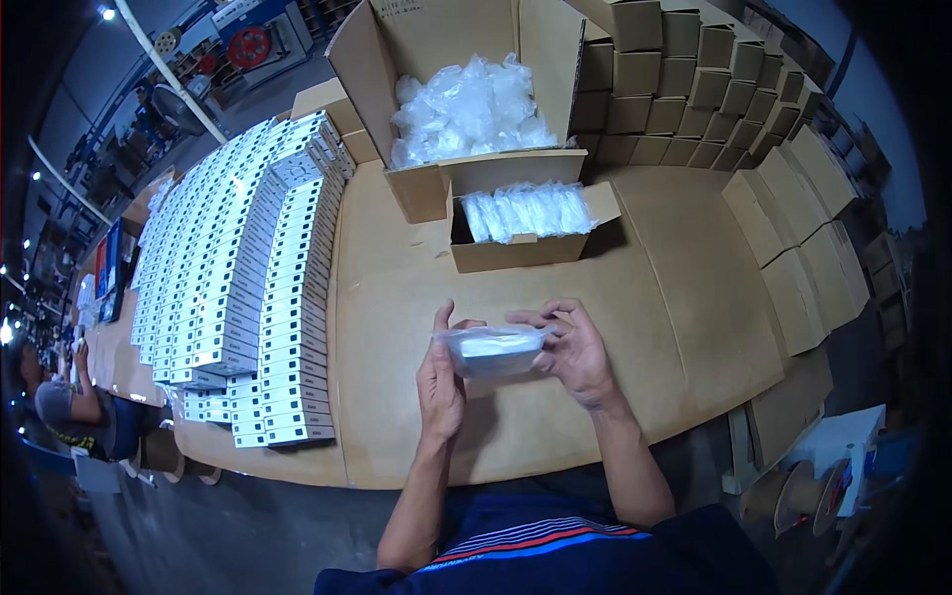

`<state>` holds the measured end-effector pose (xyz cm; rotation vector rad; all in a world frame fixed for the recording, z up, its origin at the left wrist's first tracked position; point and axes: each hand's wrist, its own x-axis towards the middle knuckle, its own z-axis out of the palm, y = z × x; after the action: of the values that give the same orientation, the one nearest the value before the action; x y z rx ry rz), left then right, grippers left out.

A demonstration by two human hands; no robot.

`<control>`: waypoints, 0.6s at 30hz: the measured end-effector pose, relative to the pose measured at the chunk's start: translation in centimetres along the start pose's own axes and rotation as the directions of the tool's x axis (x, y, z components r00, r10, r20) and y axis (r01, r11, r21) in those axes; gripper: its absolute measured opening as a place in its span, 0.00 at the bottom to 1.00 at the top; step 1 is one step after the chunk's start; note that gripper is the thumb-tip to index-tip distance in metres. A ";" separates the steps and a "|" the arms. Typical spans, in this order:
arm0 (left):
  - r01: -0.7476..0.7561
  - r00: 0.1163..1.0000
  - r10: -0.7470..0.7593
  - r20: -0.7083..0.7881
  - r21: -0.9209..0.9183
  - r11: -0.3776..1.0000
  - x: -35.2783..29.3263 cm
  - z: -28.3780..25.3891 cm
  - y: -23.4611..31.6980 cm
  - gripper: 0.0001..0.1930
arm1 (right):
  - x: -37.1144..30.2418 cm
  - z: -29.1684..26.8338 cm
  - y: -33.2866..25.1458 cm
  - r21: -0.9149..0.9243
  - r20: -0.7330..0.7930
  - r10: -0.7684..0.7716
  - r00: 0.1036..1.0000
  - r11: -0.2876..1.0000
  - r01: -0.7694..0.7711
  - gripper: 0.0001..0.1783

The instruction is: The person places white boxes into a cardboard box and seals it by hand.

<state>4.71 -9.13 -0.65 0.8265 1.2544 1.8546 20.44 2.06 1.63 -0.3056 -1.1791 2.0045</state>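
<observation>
Plastic-wrapped packet (493,351) — a small flat white item in a clear bag — is held above the near edge of the cardboard-covered table (684,327), between both hands. Going left to right: at the far left, off the table's left end, another person (69,402) sits low by the floor. Along the table's left edge lie long rows of white boxes (243,288), packed side by side and running toward the far left corner. Next comes the left hand (441,382), thumb raised, fingers closed around the packet's left end from below. The right hand (575,352) grips the packet's right end, fingers curled over its top edge. Beyond the hands, toward the far edge, a small open carton (526,248) holds a row of similar clear-bagged items, touching a large open carton (426,59) behind it filled with loose bags. Along the right edge and far right corner, stacks of closed brown boxes (783,198) stand — tightly ranked.
</observation>
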 end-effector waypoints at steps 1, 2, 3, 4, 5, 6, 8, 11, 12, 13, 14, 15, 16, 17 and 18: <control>0.001 1.000 -0.001 0.000 -0.001 1.000 0.0 0.0 -0.2 0.33 | -0.1 -0.3 0.3 -0.001 0.000 0.001 1.000 1.000 -0.001 0.18; 0.007 1.000 -0.007 0.008 -0.004 1.000 -0.1 0.1 -0.3 0.33 | -0.2 -0.7 0.6 -0.144 -0.002 0.062 0.998 0.988 -0.061 0.21; 0.014 1.000 -0.014 0.017 -0.007 1.000 -0.1 0.1 -0.4 0.33 | -0.3 -0.9 0.8 -0.284 -0.013 0.122 0.992 0.951 -0.121 0.24; 0.016 1.000 -0.016 0.018 -0.008 1.000 -0.2 0.3 -0.5 0.33 | -0.3 -0.8 1.0 -0.312 -0.002 0.068 0.998 0.948 -0.065 0.27; 0.031 0.999 -0.031 0.014 0.010 0.999 -0.2 0.4 -0.5 0.33 | -0.3 -0.8 1.2 -0.312 0.000 0.068 0.998 0.948 -0.065 0.27; 0.046 0.999 -0.046 0.009 0.029 0.999 -0.2 0.4 -0.6 0.32 | -0.3 -0.8 1.5 -0.314 -0.016 0.031 0.999 0.949 -0.034 0.27; 0.084 0.996 -0.084 0.023 0.018 0.996 -0.6 0.7 -0.1 0.30 | -0.4 -0.6 1.9 -0.298 -0.060 -0.026 0.998 0.955 0.007 0.24; 0.081 0.997 -0.081 -0.001 0.016 0.997 -0.8 1.0 -0.5 0.23 | -0.7 -1.4 2.7 -0.317 0.011 -0.040 0.999 0.948 0.042 0.18; 0.105 0.994 -0.105 -0.016 0.014 0.994 -0.7 1.0 -0.6 0.20 | -0.7 -1.4 2.7 -0.317 0.012 -0.038 0.999 0.948 0.039 0.18; 0.129 0.991 -0.129 -0.030 0.012 0.992 -0.8 1.0 -0.8 0.17 | -0.7 -1.3 2.6 -0.299 0.016 -0.013 1.000 0.954 0.017 0.16; 0.131 0.991 -0.130 -0.033 0.011 0.991 -0.9 1.2 -0.8 0.17 | -0.7 -1.3 2.5 -0.281 0.020 0.012 1.000 0.960 -0.006 0.14; 0.152 0.986 -0.153 -0.070 -0.015 0.988 -0.9 1.8 -0.2 0.16 | -0.7 -1.5 2.5 -0.281 0.018 0.014 1.000 0.960 -0.009 0.14; 0.173 0.979 -0.176 -0.107 -0.041 0.984 -0.9 2.1 0.1 0.16 | -0.6 -1.8 2.4 -0.362 0.039 0.029 0.999 0.932 -0.013 0.11; 0.176 0.978 -0.180 -0.108 -0.042 0.984 -0.8 2.0 0.0 0.16 | -0.7 -2.1 2.3 -0.440 0.059 0.046 0.997 0.898 -0.015 0.09; 0.175 0.980 -0.174 -0.100 0.003 0.985 -0.8 1.9 -0.2 0.17 | -0.8 -2.0 2.4 -0.440 0.058 0.049 0.997 0.898 -0.019 0.09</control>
<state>6.70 -8.90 -0.31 0.6150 1.3559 1.7667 20.86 2.12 -1.53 -0.4879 -1.6807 1.7690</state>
